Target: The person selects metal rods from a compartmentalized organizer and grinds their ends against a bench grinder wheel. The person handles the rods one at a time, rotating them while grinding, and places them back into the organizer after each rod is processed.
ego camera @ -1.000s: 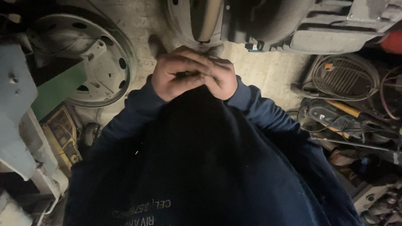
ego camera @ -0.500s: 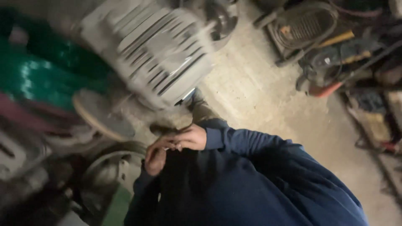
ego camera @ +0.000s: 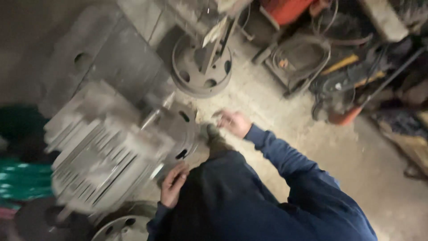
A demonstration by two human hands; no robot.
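The view is blurred by motion. My left hand [ego camera: 174, 183] is close to my dark blue top, just below the round flange [ego camera: 182, 134] of a big grey finned motor [ego camera: 102, 154]. Its fingers are curled, and I cannot tell whether it holds anything. My right hand [ego camera: 234, 122] reaches out on a blue sleeve over the dusty concrete floor [ego camera: 285, 134], to the right of the flange. Its fingers are spread and seem to hold nothing. A shoe tip [ego camera: 213, 133] shows between the hands.
A metal disc with holes [ego camera: 203, 67] and an upright bracket stand behind the motor. A square framed part with coiled cable [ego camera: 301, 60], tools and a red container [ego camera: 290, 9] crowd the right side. A wheel rim [ego camera: 120, 227] lies at the bottom left, and a green object [ego camera: 20, 180] at the left.
My hands were clasped together at my chest; now they are apart, with the right one stretched out forward. The view has swung and the motor now fills the left.
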